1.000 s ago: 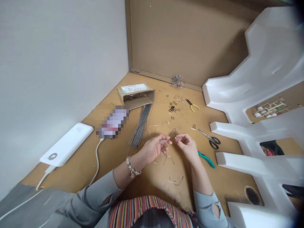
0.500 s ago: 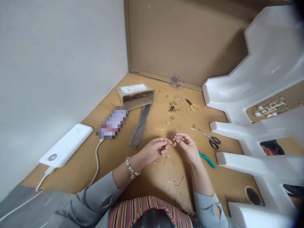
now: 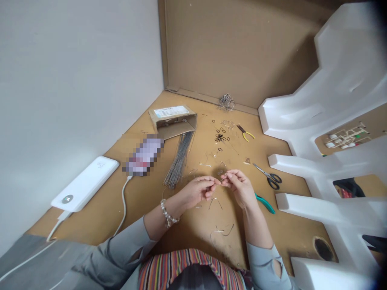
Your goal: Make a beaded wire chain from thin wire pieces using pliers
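Observation:
Thumb and fingers of my left hand [image 3: 202, 189] are pinched together on one end of a thin wire [image 3: 222, 180]. Against it, at the other end, my right hand [image 3: 238, 185] pinches the same wire; its exact shape is mostly hidden by the fingertips. The two hands nearly touch above the table. Bent wire pieces [image 3: 215, 202] lie just below them, and more wire bits [image 3: 224, 230] are closer to my body. Left of the hands lies a bundle of straight grey wires [image 3: 179, 161], its far end at an open cardboard box [image 3: 177, 128].
Black rings [image 3: 220, 137] and yellow-handled pliers [image 3: 246, 133] lie beyond my hands, before a wire tangle [image 3: 226, 102]. Scissors [image 3: 269, 176] and a teal-handled tool [image 3: 265, 204] are at right, beside white moulded foam [image 3: 298, 201]. A power bank [image 3: 86, 183] and a blurred-out phone [image 3: 144, 156] are at left.
My right hand has shifted slightly, its fingers turning a little on the wire. The left hand stays nearly in place. The things on the table have not moved.

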